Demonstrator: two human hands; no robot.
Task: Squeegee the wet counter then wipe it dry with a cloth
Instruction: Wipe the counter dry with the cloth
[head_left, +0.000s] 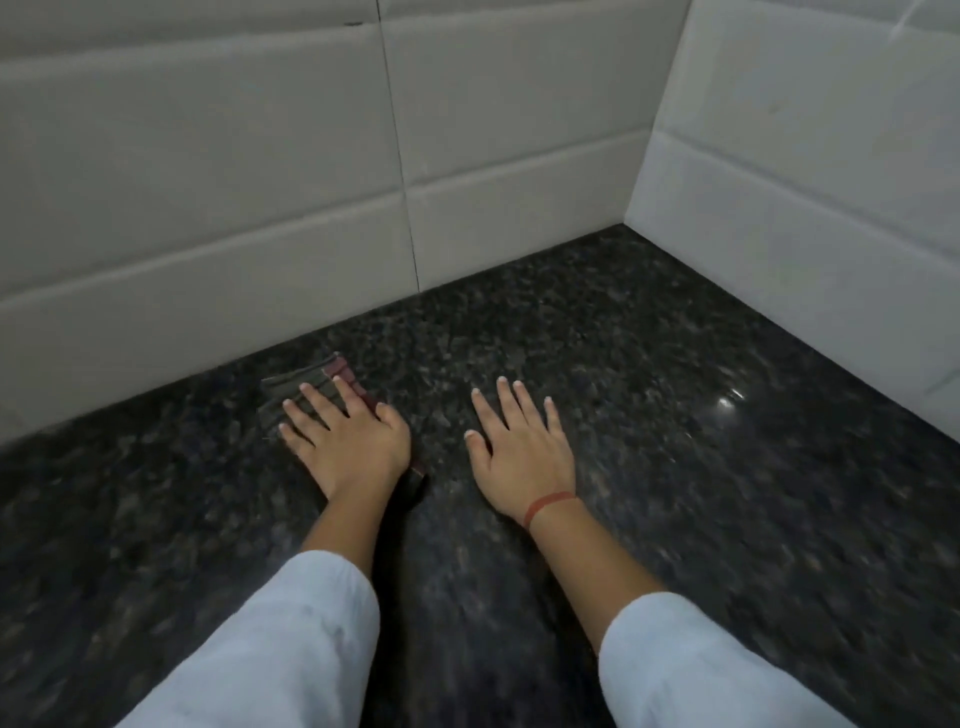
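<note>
The cloth (306, 374), a folded dark plaid piece with a red stripe along one edge, lies flat on the worktop (675, 467), left of the middle and near the foot of the back wall. The left hand (348, 441) rests on top of it, palm down. Its grip is spread: the fingers are straight and fanned across the fabric, curled round nothing. The far end of the cloth shows past the fingertips, and a dark corner peeks out beside the wrist.

Just to the right, apart from the cloth, the right hand (519, 447) lies palm down on the bare stone. Its grip is likewise spread, fingers straight and slightly apart, holding nothing. A red thread (548, 506) circles that wrist. Both forearms come out of pale sleeves (270, 649) at the bottom edge.

The worktop is dark speckled stone with a sheen, and a bright glint (730, 400) sits to the right. Pale tiles (208, 182) line the back wall, and a second tiled wall (805, 156) meets it at a corner on the right.
</note>
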